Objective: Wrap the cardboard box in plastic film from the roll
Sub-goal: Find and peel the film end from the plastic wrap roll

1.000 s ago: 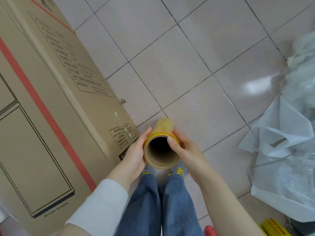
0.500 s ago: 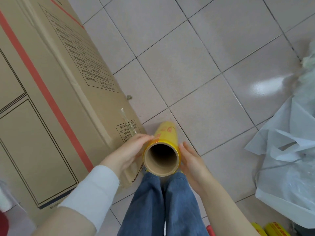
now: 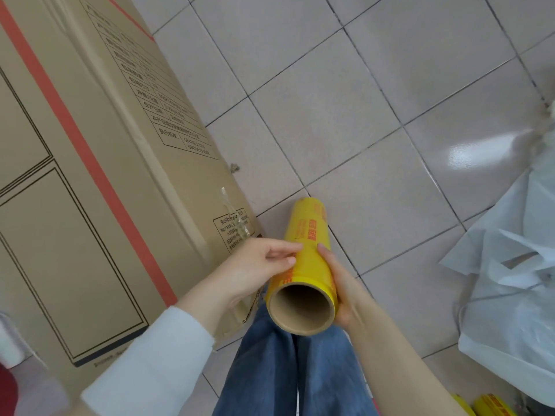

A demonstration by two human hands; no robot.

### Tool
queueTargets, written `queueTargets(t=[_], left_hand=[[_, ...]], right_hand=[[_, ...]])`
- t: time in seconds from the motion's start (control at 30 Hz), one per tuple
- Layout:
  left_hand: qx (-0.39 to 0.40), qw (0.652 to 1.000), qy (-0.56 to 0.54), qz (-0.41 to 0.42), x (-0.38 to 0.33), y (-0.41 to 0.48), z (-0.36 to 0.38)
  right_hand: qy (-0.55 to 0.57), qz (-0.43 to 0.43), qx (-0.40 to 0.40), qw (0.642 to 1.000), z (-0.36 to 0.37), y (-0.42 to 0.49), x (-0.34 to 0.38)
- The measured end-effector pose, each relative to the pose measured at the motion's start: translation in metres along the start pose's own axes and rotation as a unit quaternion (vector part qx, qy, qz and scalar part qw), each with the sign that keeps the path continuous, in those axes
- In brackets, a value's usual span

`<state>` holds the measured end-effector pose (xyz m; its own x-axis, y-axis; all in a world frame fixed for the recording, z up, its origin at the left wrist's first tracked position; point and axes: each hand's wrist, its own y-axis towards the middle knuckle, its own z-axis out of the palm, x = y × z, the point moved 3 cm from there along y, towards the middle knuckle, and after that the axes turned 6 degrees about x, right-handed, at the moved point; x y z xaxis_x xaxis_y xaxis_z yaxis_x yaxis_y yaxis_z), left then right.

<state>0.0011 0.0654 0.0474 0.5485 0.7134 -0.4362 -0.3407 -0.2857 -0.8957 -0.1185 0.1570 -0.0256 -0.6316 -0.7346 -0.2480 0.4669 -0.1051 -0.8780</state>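
While I look down at my own legs, my right hand (image 3: pixel 342 283) grips a roll (image 3: pixel 309 244) of plastic film near its close end, with the thumb laid along the top and the fingers curled round the far side, mostly hidden. My left hand (image 3: pixel 258 268) is relaxed and holds nothing; its nearly straight fingertips (image 3: pixel 289 261) rest against the left side of the roll. I hold the roll above my blue jeans (image 3: pixel 285 370), pointing away from me and down toward the floor (image 3: pixel 345 115) of pale square tiles. It has a yellow wrapper with orange print, and the open brown tube at its middle faces me.

To my left stands the cardboard box (image 3: pixel 90 175), large and tan, with a red stripe (image 3: pixel 75 136) across it, black outlined panels and a printed table of text. Its near corner is just beside my left hand, and a strip of clear tape (image 3: pixel 234 217) is stuck there. I cannot tell whether the roll touches the box.

A white sleeve (image 3: pixel 150 355) covers my left forearm; my right forearm is bare. Crumpled pale plastic sheeting (image 3: pixel 510 280) lies on the floor to my right, and two more yellow rolls (image 3: pixel 492 406) show at the bottom right edge.
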Motion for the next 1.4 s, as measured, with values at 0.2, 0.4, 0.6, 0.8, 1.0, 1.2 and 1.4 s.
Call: queueTargets(t=[0.2, 0.4, 0.6, 0.8, 1.0, 1.2, 1.4], left_hand=[[-0.084, 0.996, -0.014, -0.032, 0.004, -0.020, -0.008], [-0.053, 0.997, 0.008, -0.047, -0.012, -0.028, -0.003], [-0.055, 0.995, 0.017, -0.079, -0.016, -0.031, -0.002], [-0.019, 0.994, 0.011, -0.110, -0.012, -0.033, 0.002], [0.024, 0.989, -0.005, -0.145, -0.015, -0.037, -0.002], [0.037, 0.987, -0.041, -0.148, -0.008, -0.031, 0.005], [-0.028, 0.989, -0.094, -0.112, -0.010, -0.034, 0.003]], right_hand=[[-0.007, -0.089, 0.021, 0.996, -0.001, -0.019, 0.000], [-0.057, -0.222, 0.025, 0.973, 0.015, -0.030, 0.016], [-0.112, -0.293, 0.009, 0.949, 0.019, -0.044, 0.025], [-0.136, -0.305, -0.011, 0.943, 0.017, -0.047, 0.027], [-0.132, -0.285, -0.025, 0.949, 0.016, -0.048, 0.023], [-0.139, -0.288, -0.051, 0.946, 0.012, -0.050, 0.024], [-0.101, -0.273, -0.063, 0.955, 0.005, -0.046, 0.025]])
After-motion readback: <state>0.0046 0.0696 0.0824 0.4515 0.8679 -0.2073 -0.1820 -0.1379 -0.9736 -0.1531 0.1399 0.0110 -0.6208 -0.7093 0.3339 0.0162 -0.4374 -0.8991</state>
